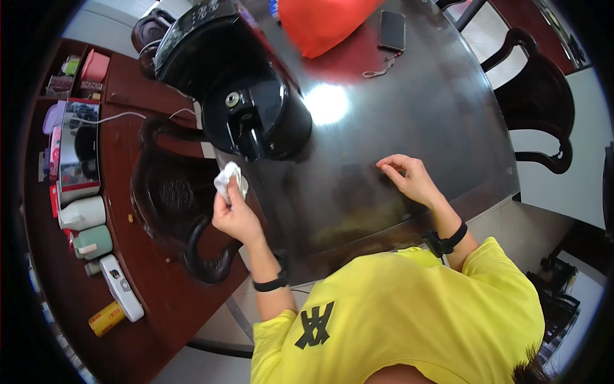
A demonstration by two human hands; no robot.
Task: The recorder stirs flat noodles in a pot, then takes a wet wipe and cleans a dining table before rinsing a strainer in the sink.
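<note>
My left hand [238, 218] holds a crumpled white tissue or cloth [231, 180] between thumb and fingers, over the table's left edge. Just beyond it stands a black countertop appliance [295, 122] with a rounded body and a hollow front. Inside its hollow I see a round metal fitting [232, 99] and a dark recess below that. A touch panel [201, 14] is on its upper part. My right hand [412, 177] hovers at or just above the dark glossy tabletop [431, 110], thumb and forefinger pinched together. Nothing shows between those fingertips.
A red bag or cloth [326, 24] and a phone [392, 30] with a wrist strap lie on the far side. Carved wooden chairs [172, 192] [537, 98] flank the table. At left, a wooden sideboard [163, 307] bears jugs [84, 213] and a microwave [80, 149]. A white cable [122, 115] crosses there.
</note>
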